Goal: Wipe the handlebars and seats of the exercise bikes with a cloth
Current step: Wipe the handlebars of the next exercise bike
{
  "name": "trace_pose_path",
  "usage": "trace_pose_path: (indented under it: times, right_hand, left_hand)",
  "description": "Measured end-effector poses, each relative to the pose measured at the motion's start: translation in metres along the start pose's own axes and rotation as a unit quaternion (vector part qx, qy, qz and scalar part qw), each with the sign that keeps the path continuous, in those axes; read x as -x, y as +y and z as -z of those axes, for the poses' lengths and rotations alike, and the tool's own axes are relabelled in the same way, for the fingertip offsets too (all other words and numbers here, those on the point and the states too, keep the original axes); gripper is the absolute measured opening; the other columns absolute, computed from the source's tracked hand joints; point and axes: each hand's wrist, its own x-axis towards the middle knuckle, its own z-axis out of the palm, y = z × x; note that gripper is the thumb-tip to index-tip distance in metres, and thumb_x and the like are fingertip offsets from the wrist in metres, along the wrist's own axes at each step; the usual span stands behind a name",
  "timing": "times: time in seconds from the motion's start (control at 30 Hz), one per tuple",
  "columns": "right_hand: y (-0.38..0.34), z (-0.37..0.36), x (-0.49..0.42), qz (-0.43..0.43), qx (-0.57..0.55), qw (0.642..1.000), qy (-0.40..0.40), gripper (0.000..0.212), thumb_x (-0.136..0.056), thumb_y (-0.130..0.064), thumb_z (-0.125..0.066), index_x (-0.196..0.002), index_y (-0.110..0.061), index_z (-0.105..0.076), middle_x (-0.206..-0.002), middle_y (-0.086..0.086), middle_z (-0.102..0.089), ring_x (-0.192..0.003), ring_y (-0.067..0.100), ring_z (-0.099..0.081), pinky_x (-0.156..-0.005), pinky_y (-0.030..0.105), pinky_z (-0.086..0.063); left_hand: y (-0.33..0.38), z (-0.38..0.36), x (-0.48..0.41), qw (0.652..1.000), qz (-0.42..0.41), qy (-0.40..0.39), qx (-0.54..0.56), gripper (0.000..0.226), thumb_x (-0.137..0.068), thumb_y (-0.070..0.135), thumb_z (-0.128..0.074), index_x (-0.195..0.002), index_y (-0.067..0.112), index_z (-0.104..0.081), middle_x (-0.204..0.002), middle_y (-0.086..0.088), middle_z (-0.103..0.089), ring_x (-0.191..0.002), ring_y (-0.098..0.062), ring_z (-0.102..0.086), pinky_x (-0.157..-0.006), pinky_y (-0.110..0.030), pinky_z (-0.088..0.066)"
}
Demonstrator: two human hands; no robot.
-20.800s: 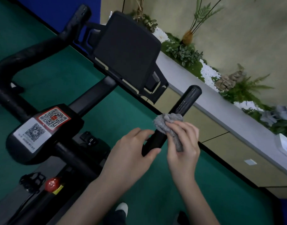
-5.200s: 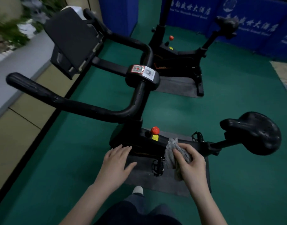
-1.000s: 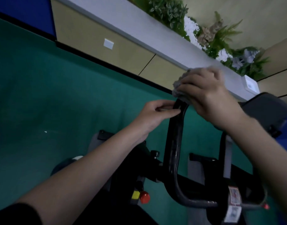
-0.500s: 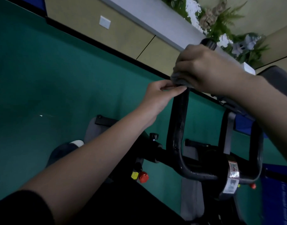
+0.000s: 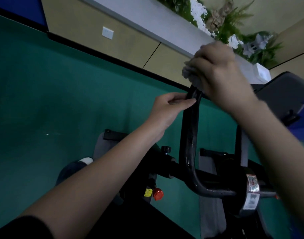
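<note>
- The grey cloth looks soft, light and limp. It sits bunched over the upper end of the black handlebar, so it suits a whole-hand wrap rather than a fingertip pinch.
- The right hand has its fingers curled round the cloth, pressing it onto the bar.
- The bar looks stiff, glossy and probably slick. The left hand pinches it between thumb and fingers just below the cloth.
- Lower down are a red knob and the green floor.

Dark green carpet floor under me, tan wall panels with a white rectangular plate, grey ledge holding leafy green plants and white pebbles.
</note>
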Motion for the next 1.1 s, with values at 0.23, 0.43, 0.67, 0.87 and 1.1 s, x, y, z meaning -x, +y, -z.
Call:
trace_pose_path:
  times: [0.23, 0.43, 0.67, 0.87, 1.1]
  right_hand:
    - [-0.038, -0.029, 0.033, -0.220, -0.015, 0.944, 0.247, 0.024, -0.099, -0.008, -0.050, -0.103, 0.007, -0.068, -0.103, 0.023, -0.063, -0.102, 0.028, -0.050, -0.089, 0.035, -0.043]
    - [-0.057, -0.037, 0.010, -0.491, -0.138, 0.768, 0.387, 0.021, -0.093, -0.007, -0.054, -0.106, 0.002, -0.068, -0.099, 0.014, -0.065, -0.095, 0.012, -0.058, -0.087, 0.009, -0.041]
    - [-0.043, -0.024, 0.007, -0.624, -0.349, 0.642, 0.279, 0.033, -0.098, -0.011, -0.043, -0.070, -0.028, -0.043, -0.065, -0.015, -0.044, -0.057, -0.004, -0.043, -0.060, 0.017, -0.035]
    - [-0.023, -0.024, -0.002, -0.638, -0.462, 0.543, 0.291, 0.016, -0.097, -0.011, -0.045, -0.099, -0.023, -0.056, -0.094, 0.012, -0.066, -0.071, 0.023, -0.062, -0.059, 0.032, -0.050]
    - [-0.017, -0.023, 0.001, -0.598, -0.581, 0.492, 0.249, 0.027, -0.091, -0.001, -0.039, -0.100, 0.011, -0.061, -0.079, 0.024, -0.070, -0.073, 0.028, -0.069, -0.066, 0.036, -0.056]
  left_hand:
    - [0.007, 0.002, -0.004, 1.000, 0.011, -0.010, -0.026, 0.010, -0.080, 0.011, -0.073, -0.087, 0.014, -0.067, -0.072, 0.007, -0.063, -0.056, 0.011, -0.056, -0.056, -0.003, -0.038]
    - [0.010, 0.005, -0.006, 0.998, 0.024, -0.025, -0.051, 0.013, -0.081, 0.014, -0.073, -0.093, 0.015, -0.066, -0.075, 0.009, -0.064, -0.057, 0.013, -0.056, -0.059, -0.003, -0.041]
    - [0.016, 0.010, -0.011, 0.992, 0.014, -0.062, -0.108, 0.011, -0.082, 0.015, -0.071, -0.087, 0.022, -0.064, -0.078, 0.010, -0.064, -0.059, 0.013, -0.056, -0.060, -0.003, -0.040]
    - [0.018, 0.011, -0.012, 0.988, 0.022, -0.076, -0.131, 0.011, -0.082, 0.019, -0.072, -0.089, 0.025, -0.065, -0.081, 0.010, -0.064, -0.061, 0.011, -0.055, -0.069, -0.012, -0.043]
    - [0.017, 0.015, -0.014, 0.984, 0.004, -0.112, -0.140, 0.014, -0.084, 0.017, -0.069, -0.099, 0.017, -0.069, -0.089, 0.004, -0.066, -0.075, 0.004, -0.058, -0.069, -0.011, -0.042]
